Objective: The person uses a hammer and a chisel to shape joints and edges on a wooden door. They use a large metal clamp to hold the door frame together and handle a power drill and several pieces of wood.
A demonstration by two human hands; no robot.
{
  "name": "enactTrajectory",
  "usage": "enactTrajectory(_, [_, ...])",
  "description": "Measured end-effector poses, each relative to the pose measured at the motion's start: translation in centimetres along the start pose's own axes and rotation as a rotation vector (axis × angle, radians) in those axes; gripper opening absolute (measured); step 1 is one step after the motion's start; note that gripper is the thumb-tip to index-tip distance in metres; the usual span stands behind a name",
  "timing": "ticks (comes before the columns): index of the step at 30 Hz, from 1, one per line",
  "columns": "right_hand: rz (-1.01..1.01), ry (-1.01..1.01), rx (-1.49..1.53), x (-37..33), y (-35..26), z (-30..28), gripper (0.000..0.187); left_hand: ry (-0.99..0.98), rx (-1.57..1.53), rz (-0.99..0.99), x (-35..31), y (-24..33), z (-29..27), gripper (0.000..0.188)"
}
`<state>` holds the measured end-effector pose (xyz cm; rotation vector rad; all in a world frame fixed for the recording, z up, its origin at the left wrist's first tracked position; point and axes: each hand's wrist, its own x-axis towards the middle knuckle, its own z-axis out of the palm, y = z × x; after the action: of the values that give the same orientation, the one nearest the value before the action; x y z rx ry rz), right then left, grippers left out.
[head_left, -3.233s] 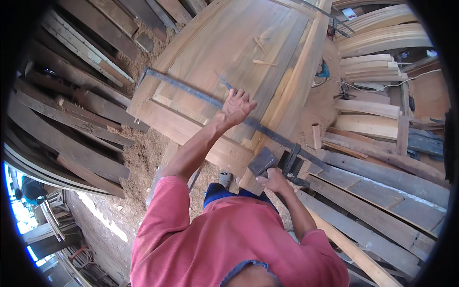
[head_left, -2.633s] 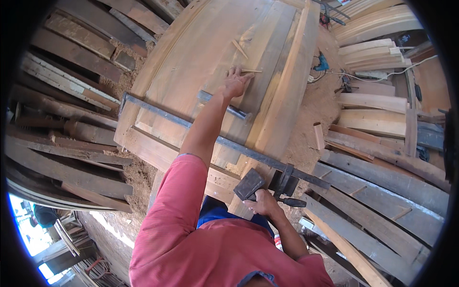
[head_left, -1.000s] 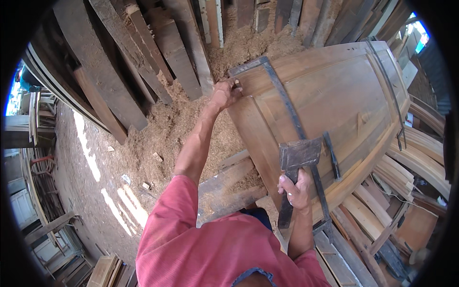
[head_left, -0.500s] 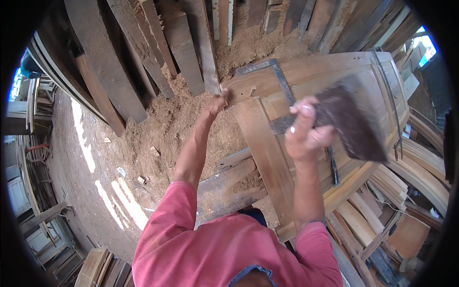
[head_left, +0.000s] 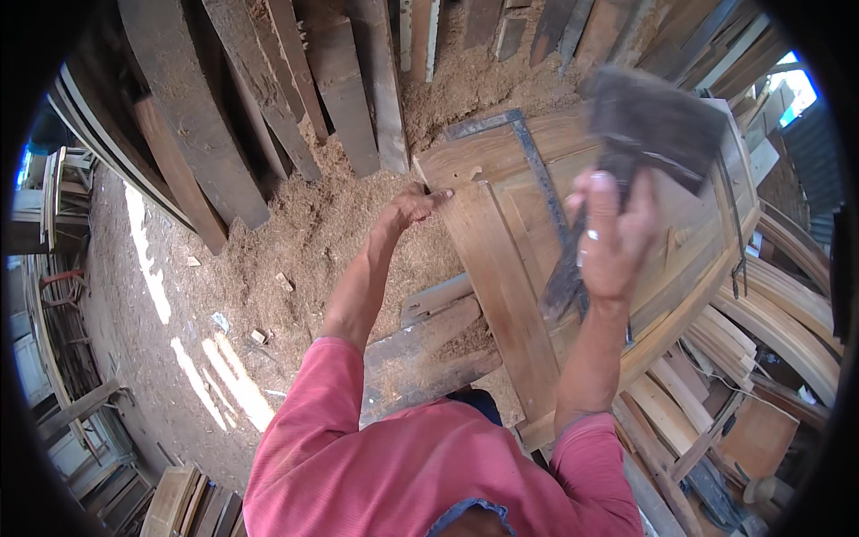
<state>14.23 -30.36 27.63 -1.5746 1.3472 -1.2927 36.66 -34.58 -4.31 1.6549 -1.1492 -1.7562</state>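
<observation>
The right hand (head_left: 608,237) wraps the handle (head_left: 565,282) of a blocky mallet (head_left: 658,130) above the wooden panel (head_left: 492,268); it looks heavy and rigid, best gripped by that handle. The left hand (head_left: 410,208) is at the panel's left end, apparently touching; whether it pinches anything is unclear.

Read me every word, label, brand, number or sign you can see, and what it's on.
None: I can read no text anywhere in view.
The mallet in the right hand is blurred; any small marking there can't be made out.
None legible on the wooden panel or clamp bar.
</observation>
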Motion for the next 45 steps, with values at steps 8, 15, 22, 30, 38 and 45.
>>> enactTrajectory(8, [-0.219, 0.083, -0.422, -1.3, 7.4, 2.9, 0.023, 0.04, 0.096, -0.072, -1.0, 1.9, 0.8, 0.059])
enactTrajectory(15, [0.294, -0.309, -0.545, -3.4, 15.3, 2.5, 0.031, 0.131, 0.135, 0.033, -2.1, -0.4, 1.3, 0.069])
enactTrajectory(22, [-0.459, 0.217, 0.171, 3.2, -3.6, 2.1, 0.022, 0.081, 0.193, -0.036, -0.8, 0.8, 0.4, 0.067])
enactTrajectory(30, [0.415, -0.5, -0.93, -2.7, 14.9, 4.3, 0.043, -0.011, 0.064, 0.045, 0.0, 0.9, 0.6, 0.066])
enactTrajectory(38, [0.24, -0.082, 0.004, -1.3, 3.3, 2.5, 0.029, 0.037, 0.151, -0.035, -2.8, 3.5, 0.1, 0.065])
enactTrajectory(45, [-0.004, -0.022, -0.543, -2.6, 10.8, 4.3, 0.028, 0.043, 0.222, -0.08, -0.7, 2.2, 1.3, 0.071])
